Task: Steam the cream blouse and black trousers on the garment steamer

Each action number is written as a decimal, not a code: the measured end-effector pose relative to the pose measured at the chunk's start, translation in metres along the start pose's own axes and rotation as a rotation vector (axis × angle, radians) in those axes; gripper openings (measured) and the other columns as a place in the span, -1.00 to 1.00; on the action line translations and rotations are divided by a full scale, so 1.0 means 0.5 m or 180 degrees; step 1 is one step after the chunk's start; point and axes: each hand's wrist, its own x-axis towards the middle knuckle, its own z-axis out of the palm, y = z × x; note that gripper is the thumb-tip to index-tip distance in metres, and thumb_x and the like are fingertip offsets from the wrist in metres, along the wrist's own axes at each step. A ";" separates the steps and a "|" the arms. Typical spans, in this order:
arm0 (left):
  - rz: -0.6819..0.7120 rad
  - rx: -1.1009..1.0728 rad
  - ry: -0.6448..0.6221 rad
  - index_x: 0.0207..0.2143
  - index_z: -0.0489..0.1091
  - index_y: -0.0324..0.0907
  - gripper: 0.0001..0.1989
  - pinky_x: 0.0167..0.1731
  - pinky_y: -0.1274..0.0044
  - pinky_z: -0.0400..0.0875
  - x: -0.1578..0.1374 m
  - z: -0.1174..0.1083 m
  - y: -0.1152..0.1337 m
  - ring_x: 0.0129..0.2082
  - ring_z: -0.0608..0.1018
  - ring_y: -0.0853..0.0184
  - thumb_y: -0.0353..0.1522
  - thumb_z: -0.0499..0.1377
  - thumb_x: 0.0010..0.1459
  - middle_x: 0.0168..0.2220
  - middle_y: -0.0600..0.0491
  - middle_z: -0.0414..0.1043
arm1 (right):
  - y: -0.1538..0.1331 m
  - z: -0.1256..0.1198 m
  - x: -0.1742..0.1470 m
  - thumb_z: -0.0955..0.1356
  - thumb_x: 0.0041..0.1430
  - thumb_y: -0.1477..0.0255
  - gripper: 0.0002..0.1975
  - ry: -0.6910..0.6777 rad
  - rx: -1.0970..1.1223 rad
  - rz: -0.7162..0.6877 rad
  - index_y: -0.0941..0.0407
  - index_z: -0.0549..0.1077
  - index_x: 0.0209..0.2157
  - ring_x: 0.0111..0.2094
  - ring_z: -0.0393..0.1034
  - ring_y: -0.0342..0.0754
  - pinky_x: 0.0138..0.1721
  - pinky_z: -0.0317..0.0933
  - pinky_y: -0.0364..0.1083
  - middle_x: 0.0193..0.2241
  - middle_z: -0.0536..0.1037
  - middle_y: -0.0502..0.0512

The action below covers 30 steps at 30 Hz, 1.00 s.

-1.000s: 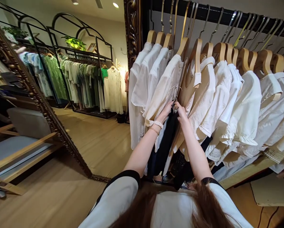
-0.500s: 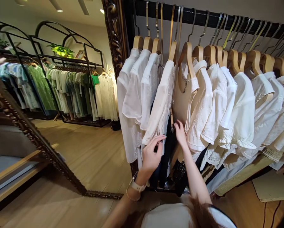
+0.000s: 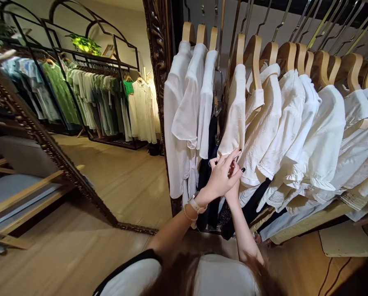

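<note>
A cream blouse point(image 3: 235, 111) hangs on a wooden hanger point(image 3: 240, 47), its sleeve reaching down to my hands. My left hand point(image 3: 221, 176), with a pale watch point(image 3: 197, 205) and a bracelet at the wrist, lies against the lower end of that sleeve. Its fingers are stretched out and the thumb stands apart. Behind it, my right hand point(image 3: 232, 193) crosses close to the same sleeve; most of its fingers are hidden by the left. Dark clothing point(image 3: 213, 131) with a metal clip hanger shows just left of the blouse.
More white tops point(image 3: 180, 94) hang to the left, and a row of white and cream blouses point(image 3: 316, 131) fills the right. A carved mirror frame point(image 3: 157, 61) borders the rack; its glass reflects green and pale garments point(image 3: 91, 98). A cushioned wooden chair point(image 3: 26, 185) appears at left.
The cream blouse has shifted right along the rack, closer to the neighbouring blouses, opening a gap on its left. My left hand has moved right and now overlaps my right hand. The view has tilted down.
</note>
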 end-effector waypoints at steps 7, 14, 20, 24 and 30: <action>-0.0336 -0.1041 0.0209 -0.11 0.59 -0.01 -0.72 0.26 0.18 0.20 0.045 -0.062 -0.104 0.16 0.46 0.08 -0.31 0.15 0.17 0.01 0.01 0.57 | 0.034 -0.081 0.045 0.24 0.22 0.17 -0.44 0.1225 -0.0569 -0.0034 0.21 0.46 0.12 0.10 0.41 0.16 0.15 0.23 0.08 0.03 0.55 0.35; -0.0874 -0.1468 0.1168 0.25 0.33 -0.11 -0.37 0.35 0.23 0.13 0.036 -0.110 -0.212 0.36 0.27 0.08 -0.36 0.19 0.08 0.33 -0.09 0.27 | 0.062 -0.156 0.066 0.25 0.16 0.13 -0.41 0.2013 -0.1111 -0.0068 0.28 0.56 -0.01 0.05 0.45 0.24 0.14 0.23 0.13 -0.04 0.59 0.41; -0.1060 -0.1357 0.1259 0.42 0.01 0.08 -0.13 0.38 0.28 0.05 0.021 -0.137 -0.244 0.48 -0.09 0.14 -0.43 0.23 0.09 0.51 0.09 -0.22 | 0.072 -0.196 0.076 0.30 0.11 0.12 -0.43 0.2317 -0.1043 0.0095 0.30 0.58 -0.07 -0.04 0.51 0.27 0.07 0.29 0.14 -0.11 0.61 0.44; -0.0996 -0.1386 0.1309 0.44 -0.14 0.26 0.01 0.33 0.25 0.15 0.010 -0.130 -0.250 0.46 0.00 0.05 -0.50 0.25 0.08 0.52 0.13 -0.38 | 0.079 -0.211 0.085 0.32 0.09 0.16 -0.46 0.2301 -0.0706 0.0000 0.30 0.55 -0.07 -0.03 0.52 0.21 0.06 0.33 0.10 -0.08 0.61 0.43; -0.1067 -0.1576 0.1156 0.45 -0.20 0.29 0.06 0.31 0.28 0.19 0.019 -0.105 -0.229 0.44 0.06 0.03 -0.49 0.29 0.08 0.52 0.13 -0.47 | 0.102 -0.245 0.095 0.41 -0.03 0.15 -0.52 0.2014 0.0003 0.0083 0.23 0.56 -0.17 -0.12 0.55 0.17 -0.02 0.39 0.08 -0.16 0.64 0.34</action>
